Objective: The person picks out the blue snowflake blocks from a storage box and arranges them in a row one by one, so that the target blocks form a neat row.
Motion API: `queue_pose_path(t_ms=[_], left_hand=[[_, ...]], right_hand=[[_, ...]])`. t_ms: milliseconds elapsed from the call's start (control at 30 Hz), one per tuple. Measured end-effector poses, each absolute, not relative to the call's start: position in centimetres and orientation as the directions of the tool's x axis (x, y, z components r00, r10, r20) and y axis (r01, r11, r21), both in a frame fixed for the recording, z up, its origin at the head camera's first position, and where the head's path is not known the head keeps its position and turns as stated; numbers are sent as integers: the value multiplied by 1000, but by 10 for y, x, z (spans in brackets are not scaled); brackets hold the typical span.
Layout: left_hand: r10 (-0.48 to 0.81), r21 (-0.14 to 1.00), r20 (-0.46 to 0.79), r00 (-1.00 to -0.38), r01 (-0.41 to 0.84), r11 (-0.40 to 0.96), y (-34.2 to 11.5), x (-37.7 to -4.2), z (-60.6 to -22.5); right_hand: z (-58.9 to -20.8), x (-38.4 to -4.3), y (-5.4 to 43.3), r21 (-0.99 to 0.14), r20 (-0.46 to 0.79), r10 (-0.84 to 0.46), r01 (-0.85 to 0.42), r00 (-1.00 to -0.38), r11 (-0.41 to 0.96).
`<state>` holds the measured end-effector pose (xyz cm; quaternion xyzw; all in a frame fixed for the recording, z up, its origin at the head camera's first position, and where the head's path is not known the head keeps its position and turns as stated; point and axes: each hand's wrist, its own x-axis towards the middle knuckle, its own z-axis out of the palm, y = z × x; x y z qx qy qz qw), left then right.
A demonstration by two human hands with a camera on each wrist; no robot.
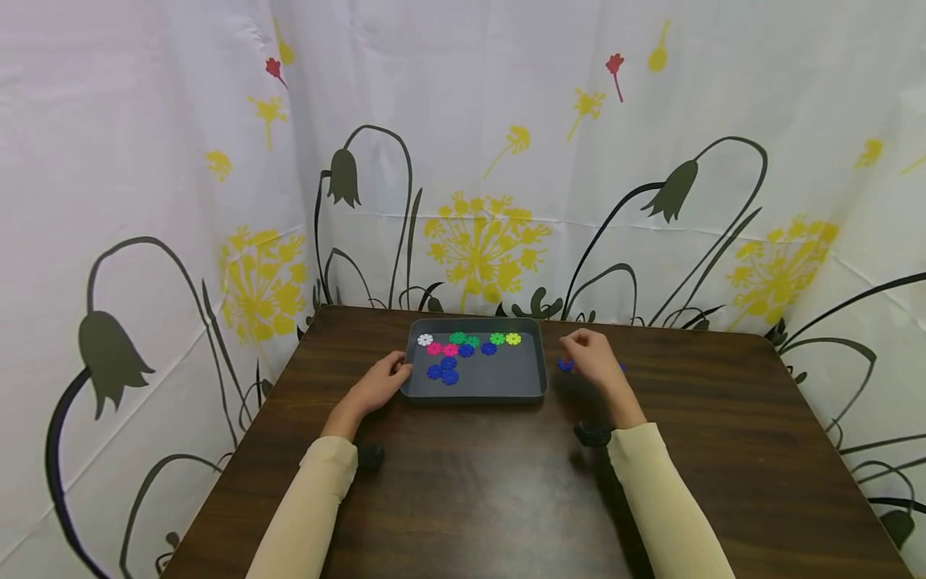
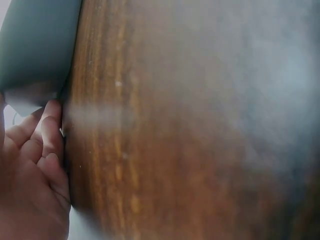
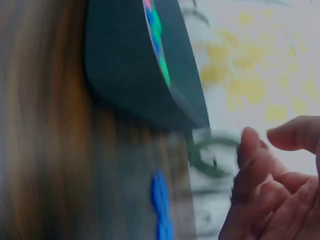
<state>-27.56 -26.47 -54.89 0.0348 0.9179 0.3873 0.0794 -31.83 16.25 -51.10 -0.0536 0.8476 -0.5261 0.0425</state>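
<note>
A dark grey tray (image 1: 499, 378) lies on the table with small flower-shaped discs in it: blue (image 1: 449, 376), pink (image 1: 434, 349), green (image 1: 459, 338), yellow (image 1: 513, 339) and white (image 1: 425, 340). At its left side my left hand (image 1: 379, 381) grips the edge, the fingers against the outer wall near a corner in the left wrist view. My right hand (image 1: 592, 358) hovers just right of the tray, above more blue discs (image 3: 161, 200) on the table. Its thumb and fingertips stand a little apart in the right wrist view, with nothing seen between them. The hand partly hides these discs in the head view.
The dark wooden table (image 1: 477, 482) reaches back to a white curtain (image 1: 477, 104) printed with flowers, which also hangs along both sides. Dark bands sit at both wrists, by the light sleeves (image 1: 665, 490).
</note>
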Motion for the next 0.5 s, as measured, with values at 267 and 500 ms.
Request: queue_pose_path(t_ms=[267, 500], left_hand=[[140, 741, -106, -985, 15, 671, -265, -276, -550], [124, 742, -123, -985, -8, 671, -263, -276, -549]], right_hand=[[-511, -302, 85, -933, 57, -258, -144, -964, 331], [-523, -294, 35, -902, 14, -324, -152, -946, 404]])
